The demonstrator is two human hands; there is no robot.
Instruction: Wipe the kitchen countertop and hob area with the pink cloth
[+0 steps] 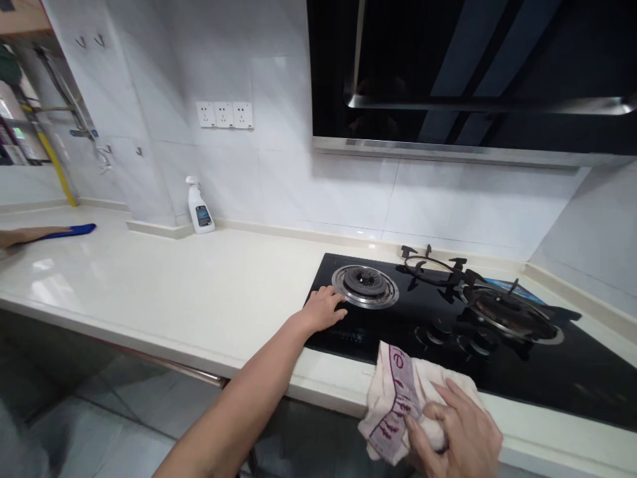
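Above the cooktop (398, 325), the range hood (403, 73) is cropped. Left of the cooktop, the bottle label (203, 216) is illegible.

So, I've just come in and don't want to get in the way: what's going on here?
The person's left hand appears to rest on the black glass cooktop, beside the round, silver-rimmed left burner. Their right hand holds a cream cloth with a purple-patterned band at the front edge of the pale counter. At far left, another person's hand is on a blue cloth. A white plastic spray bottle stands near the wall.
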